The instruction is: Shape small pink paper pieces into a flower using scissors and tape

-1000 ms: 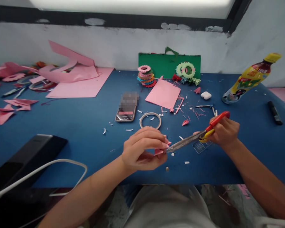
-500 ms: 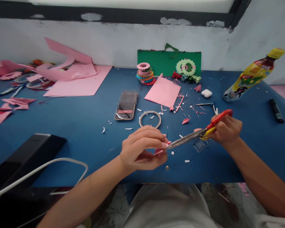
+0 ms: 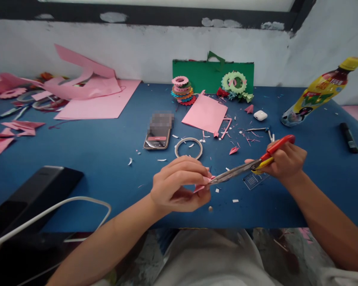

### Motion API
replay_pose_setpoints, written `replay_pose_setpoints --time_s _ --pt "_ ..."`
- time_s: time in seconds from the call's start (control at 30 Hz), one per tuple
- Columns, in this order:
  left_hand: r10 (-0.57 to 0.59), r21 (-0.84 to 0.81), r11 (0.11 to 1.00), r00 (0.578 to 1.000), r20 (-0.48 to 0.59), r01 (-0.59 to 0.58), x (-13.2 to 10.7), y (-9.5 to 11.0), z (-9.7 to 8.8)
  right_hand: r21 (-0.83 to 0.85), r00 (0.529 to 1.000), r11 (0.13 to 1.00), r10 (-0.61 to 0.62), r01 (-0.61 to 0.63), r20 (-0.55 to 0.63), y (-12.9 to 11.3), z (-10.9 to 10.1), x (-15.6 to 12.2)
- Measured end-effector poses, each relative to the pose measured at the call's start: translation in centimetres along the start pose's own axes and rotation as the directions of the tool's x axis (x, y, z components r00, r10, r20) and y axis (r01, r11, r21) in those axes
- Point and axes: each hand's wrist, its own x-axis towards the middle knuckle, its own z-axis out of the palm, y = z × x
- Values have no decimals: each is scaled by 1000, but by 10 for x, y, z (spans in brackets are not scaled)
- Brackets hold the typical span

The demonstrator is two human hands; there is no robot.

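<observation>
Holding scissors [image 3: 235, 172] to a small pink paper piece [image 3: 199, 188], just below frame centre.
Left hand [image 3: 179, 186], lower centre: fingers pinched on the pink paper piece. Right hand [image 3: 289, 159], right of centre: fingers wrapped round the red-and-yellow handles [image 3: 279, 145], blades angled down-left, tips at the paper; can't tell if they bite. White ring [image 3: 188, 139] just above left hand, phone [image 3: 156, 140] upper left of it.

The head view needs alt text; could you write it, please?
A left hand pinches folded pink paper at the tips of red-and-yellow-handled metal scissors in the right hand, above a blue table strewn with white scraps.
</observation>
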Motion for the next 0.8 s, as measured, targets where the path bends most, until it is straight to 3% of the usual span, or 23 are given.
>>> replay_pose_setpoints --time_s 0.33,0.8 --pt "-16 1 1000 999 -41 16 2 2 2 3 1000 1000 5 -5 -24 0 2 0" --pt "-21 -10 1000 1000 -19 21 2 1 1 -7 999 999 32 -32 -22 0 1 1"
